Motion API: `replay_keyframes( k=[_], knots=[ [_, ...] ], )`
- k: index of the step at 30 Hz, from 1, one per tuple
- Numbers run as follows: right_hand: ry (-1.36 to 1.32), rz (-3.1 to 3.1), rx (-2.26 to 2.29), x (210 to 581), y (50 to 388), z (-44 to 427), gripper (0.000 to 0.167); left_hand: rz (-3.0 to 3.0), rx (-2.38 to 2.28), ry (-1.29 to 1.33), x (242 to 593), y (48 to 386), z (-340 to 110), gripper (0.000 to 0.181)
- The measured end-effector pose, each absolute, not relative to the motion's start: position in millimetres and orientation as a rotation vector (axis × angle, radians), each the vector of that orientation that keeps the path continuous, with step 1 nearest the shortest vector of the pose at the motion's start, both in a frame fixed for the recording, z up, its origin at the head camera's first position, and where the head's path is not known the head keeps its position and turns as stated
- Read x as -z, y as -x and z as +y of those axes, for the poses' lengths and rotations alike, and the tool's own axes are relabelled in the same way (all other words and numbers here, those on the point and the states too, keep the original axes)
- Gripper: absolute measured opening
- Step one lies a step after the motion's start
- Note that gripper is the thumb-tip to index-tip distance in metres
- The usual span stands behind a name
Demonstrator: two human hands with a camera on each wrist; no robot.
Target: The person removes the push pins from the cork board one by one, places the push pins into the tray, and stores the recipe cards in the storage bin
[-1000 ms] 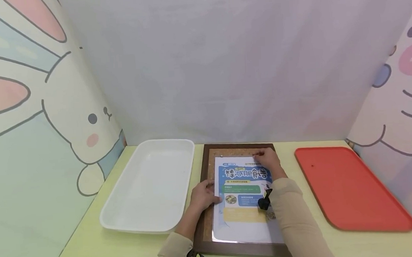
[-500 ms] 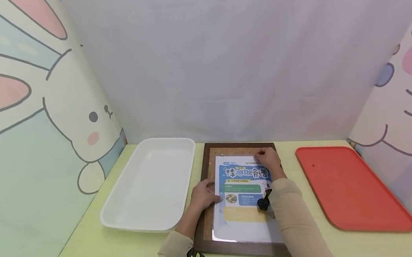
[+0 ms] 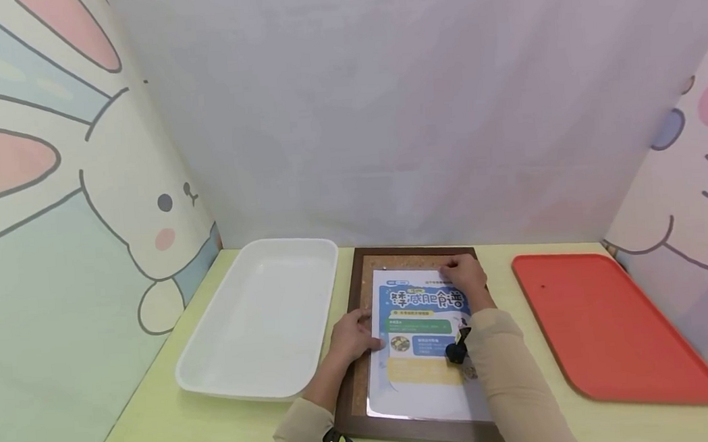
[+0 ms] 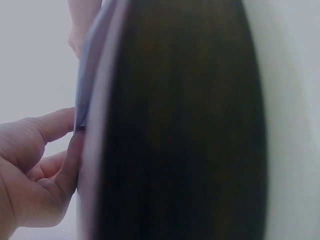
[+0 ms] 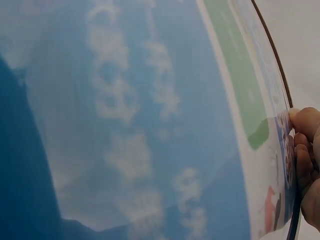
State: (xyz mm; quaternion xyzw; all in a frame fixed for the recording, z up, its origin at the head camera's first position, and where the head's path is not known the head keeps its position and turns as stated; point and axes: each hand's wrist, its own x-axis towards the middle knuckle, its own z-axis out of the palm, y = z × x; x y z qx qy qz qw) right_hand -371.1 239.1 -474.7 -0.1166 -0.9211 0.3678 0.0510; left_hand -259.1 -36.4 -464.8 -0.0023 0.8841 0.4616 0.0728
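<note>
Pale yellow tabletop point(image 3: 154, 436), grey backdrop point(image 3: 408, 109), rabbit mural point(image 3: 129, 221) at left.
On corkboard point(image 3: 411, 261) between white tray point(image 3: 268, 314) and red tray point(image 3: 616, 326): poster point(image 3: 421, 325), with left hand point(image 3: 349, 336) at left edge, fingers spread; right hand point(image 3: 465, 275) at top corner, fingers bent, pinch unclear.

This is a booth-like nook. A lilac-grey backdrop point(image 3: 396, 110) and pastel, cartoon-printed side walls point(image 3: 48, 300) enclose the pale-yellow tabletop point(image 3: 221, 435).

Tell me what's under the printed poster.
Under the printed poster lies a brown-framed cork board, visible past the sheet's top and left edges. Anything else beneath is covered from view.
</note>
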Motion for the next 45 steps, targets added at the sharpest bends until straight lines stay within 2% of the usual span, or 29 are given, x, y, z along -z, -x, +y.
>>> replay_keyframes(
  k=[16, 27, 45],
  knots=[
    [0.347, -2.784, -1.161, 476.3, 372.5, 241.9, 0.018, 2.651, -1.389, -0.003, 465.0, 260.9, -37.6, 0.069],
    [0.215, -2.852, -1.116, 470.2, 376.8, 243.8, 0.013, 2.659, -1.386, 0.004, 461.2, 259.2, -38.0, 0.069],
    [0.309, -2.831, -1.169, 474.5, 379.5, 245.7, 0.014, 2.664, -1.384, 0.001, 463.8, 260.8, -37.1, 0.069]
  ],
)
